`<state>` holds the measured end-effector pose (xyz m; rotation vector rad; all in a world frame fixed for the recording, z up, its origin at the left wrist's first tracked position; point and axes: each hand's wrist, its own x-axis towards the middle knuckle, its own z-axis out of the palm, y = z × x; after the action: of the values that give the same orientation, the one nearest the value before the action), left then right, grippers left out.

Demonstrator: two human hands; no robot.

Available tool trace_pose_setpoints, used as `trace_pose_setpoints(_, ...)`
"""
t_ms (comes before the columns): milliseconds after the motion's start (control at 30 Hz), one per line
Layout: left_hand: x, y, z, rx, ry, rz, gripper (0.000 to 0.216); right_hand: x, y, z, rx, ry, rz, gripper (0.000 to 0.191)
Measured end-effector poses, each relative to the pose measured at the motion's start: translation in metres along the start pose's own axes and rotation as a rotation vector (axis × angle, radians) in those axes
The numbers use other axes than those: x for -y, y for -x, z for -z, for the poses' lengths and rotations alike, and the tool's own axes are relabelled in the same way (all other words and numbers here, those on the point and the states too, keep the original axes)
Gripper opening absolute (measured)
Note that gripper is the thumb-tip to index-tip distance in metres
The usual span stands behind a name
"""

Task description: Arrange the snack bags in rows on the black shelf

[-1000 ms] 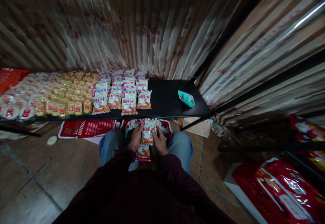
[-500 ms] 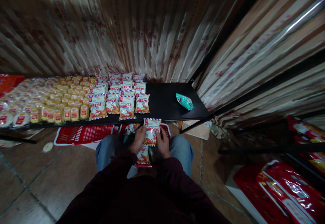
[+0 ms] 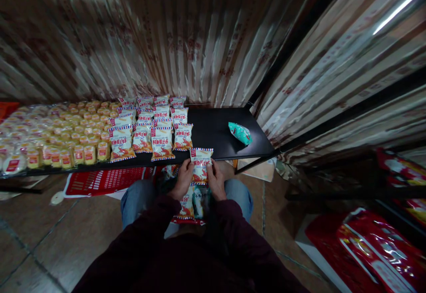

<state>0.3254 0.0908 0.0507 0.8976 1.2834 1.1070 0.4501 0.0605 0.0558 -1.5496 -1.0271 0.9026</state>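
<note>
Between my two hands is a white and orange snack bag [image 3: 201, 164] with a striped top edge, held upright at the front edge of the black shelf [image 3: 213, 129]. My left hand [image 3: 183, 177] grips its left side and my right hand [image 3: 216, 178] its right side, fingers closed on it. Several matching snack bags [image 3: 162, 143] stand in rows on the shelf to the left. Below my hands, between my knees, another such bag [image 3: 186, 203] lies beside a teal bag [image 3: 199, 200] in a red basket, largely hidden by my arms.
A lone teal snack bag [image 3: 240, 134] lies on the shelf's right part. Many small wrapped cakes [image 3: 89, 153] fill its left part. A red plastic basket [image 3: 100, 181] sits beneath. Red packages [image 3: 379, 244] are at lower right, and a striped curtain [image 3: 199, 40] hangs behind.
My hands have lifted the held bag slightly up and toward the shelf edge. More of the teal bag below shows. The view has shifted a little, moving the shelf goods left.
</note>
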Motion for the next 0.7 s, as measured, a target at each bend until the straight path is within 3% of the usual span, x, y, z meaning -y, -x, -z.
trace_pose_setpoints(267,0.001,0.013,-0.003,-0.154,0.006,-0.045,0.034,0.000,0.012,0.001,-0.011,-0.061,0.021,0.054)
trace_pose_setpoints(500,-0.018,0.024,-0.004,-0.141,-0.048,-0.118,0.007,0.007,0.016,0.007,-0.027,-0.083,0.016,0.055)
trace_pose_setpoints(700,-0.023,0.036,-0.001,-0.071,0.025,-0.067,0.018,0.012,0.021,0.013,0.030,-0.160,0.028,0.048)
